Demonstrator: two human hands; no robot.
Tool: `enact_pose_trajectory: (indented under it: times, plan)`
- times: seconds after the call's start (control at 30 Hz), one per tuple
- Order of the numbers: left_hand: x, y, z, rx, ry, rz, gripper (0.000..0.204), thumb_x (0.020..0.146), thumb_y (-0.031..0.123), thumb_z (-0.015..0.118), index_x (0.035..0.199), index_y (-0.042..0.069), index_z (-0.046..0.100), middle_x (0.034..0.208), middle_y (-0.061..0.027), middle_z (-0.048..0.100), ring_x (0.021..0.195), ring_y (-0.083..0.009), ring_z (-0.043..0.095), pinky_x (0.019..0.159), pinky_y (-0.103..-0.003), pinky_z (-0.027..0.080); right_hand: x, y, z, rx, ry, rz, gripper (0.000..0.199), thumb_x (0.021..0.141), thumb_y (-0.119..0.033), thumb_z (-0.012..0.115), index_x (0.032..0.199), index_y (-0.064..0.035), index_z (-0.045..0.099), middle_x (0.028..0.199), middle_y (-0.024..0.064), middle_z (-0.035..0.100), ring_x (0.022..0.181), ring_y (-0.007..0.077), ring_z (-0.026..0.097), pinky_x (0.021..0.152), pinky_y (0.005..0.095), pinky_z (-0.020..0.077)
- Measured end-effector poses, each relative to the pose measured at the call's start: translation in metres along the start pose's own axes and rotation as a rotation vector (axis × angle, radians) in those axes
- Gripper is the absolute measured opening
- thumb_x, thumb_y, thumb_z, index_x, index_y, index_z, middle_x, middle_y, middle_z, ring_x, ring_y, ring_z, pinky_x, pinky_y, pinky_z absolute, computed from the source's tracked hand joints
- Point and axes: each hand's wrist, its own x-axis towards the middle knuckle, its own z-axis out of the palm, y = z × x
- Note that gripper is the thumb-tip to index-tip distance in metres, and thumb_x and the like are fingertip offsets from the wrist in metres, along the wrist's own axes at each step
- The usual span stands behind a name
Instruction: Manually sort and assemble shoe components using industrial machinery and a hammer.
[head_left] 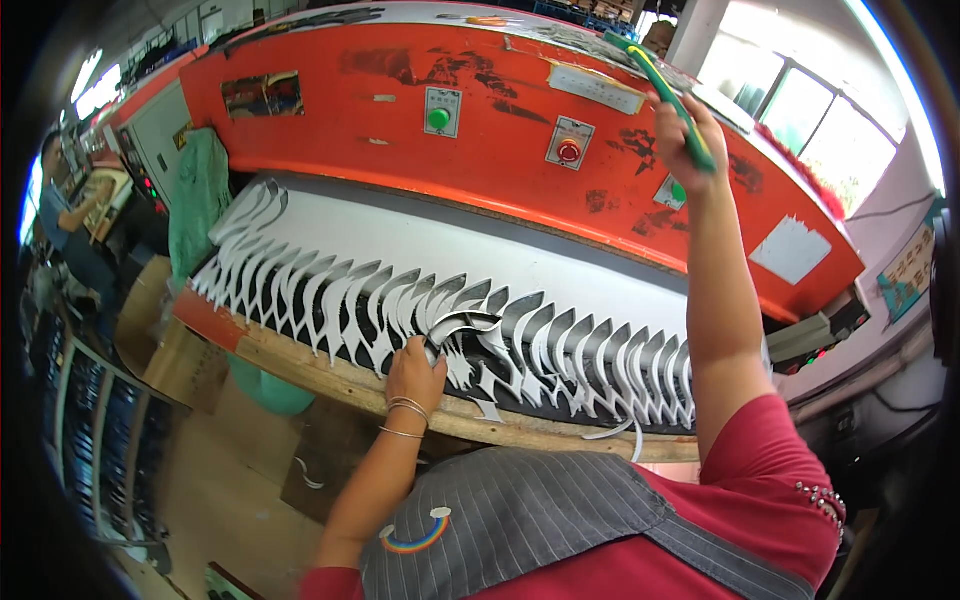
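Observation:
On the near edge of the cutting bed, my left hand [415,375] is closed on the end of a curved, band-like piece [466,322] with a shiny rim, which looks like a cutting die. Around it lies a long row of white sheet scrap [340,305], cut into curved, pointed strips with dark gaps between. My right hand [690,130] is raised at the upper right, fingers wrapped around a green and yellow handle [672,95]. The far end of that handled tool lies over the red machine's top, and its kind cannot be made out.
Behind the bed stands a red machine front [330,110] with a green button [439,119] and a red button [569,150]. A wooden rail [300,362] borders the bed. At left are a green sack [197,200], a cardboard box [150,320] and a seated person [75,215].

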Motion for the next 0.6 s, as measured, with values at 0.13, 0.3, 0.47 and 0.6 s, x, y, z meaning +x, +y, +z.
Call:
enact_pose_trajectory:
  times: [0.13, 0.3, 0.47, 0.6]
  plan:
    - [-0.002, -0.007, 0.002, -0.169, 0.181, 0.131, 0.040, 0.076, 0.015, 0.066, 0.108, -0.001, 0.049, 0.098, -0.0218, 0.056, 0.097, -0.0375, 0.053, 0.083, -0.042, 0.043, 0.018, 0.032, -0.019, 0.098, -0.105, -0.310, 0.052, 0.098, -0.039, 0.030, 0.110, 0.0092, 0.047, 0.078, 0.0043, 0.056, 0.064, 0.0127, 0.051, 0.055, 0.0255, 0.0450]
    - [-0.014, -0.005, -0.008, -0.405, 0.364, 0.135, 0.041, 0.075, 0.009, 0.067, 0.109, -0.003, 0.049, 0.104, -0.0197, 0.054, 0.097, -0.0347, 0.054, 0.086, -0.039, 0.042, -0.084, 0.198, -0.022, -0.813, 0.165, 0.407, 0.030, 0.091, -0.031, 0.051, 0.086, -0.0023, 0.060, 0.062, 0.0072, 0.057, 0.049, 0.0148, 0.056, 0.044, 0.0270, 0.0455]
    - [-0.023, 0.025, -0.033, -0.517, 0.502, 0.125, 0.047, 0.076, 0.007, 0.068, 0.115, -0.004, 0.043, 0.108, -0.0172, 0.052, 0.098, -0.0243, 0.054, 0.087, -0.034, 0.042, -0.142, 0.289, -0.007, -0.486, 0.205, 0.600, 0.042, 0.091, -0.041, 0.049, 0.100, -0.0003, 0.058, 0.091, 0.0093, 0.062, 0.082, 0.0159, 0.060, 0.067, 0.0289, 0.0477]
    - [-0.030, 0.063, -0.033, -0.668, 0.397, 0.124, 0.053, 0.078, 0.006, 0.067, 0.122, -0.004, 0.038, 0.118, -0.0170, 0.046, 0.108, -0.0236, 0.048, 0.094, -0.033, 0.037, -0.128, 0.296, 0.009, -0.514, 0.198, 0.349, 0.041, 0.088, -0.035, 0.054, 0.101, 0.0030, 0.055, 0.088, 0.0078, 0.058, 0.080, 0.0146, 0.053, 0.071, 0.0290, 0.0425]
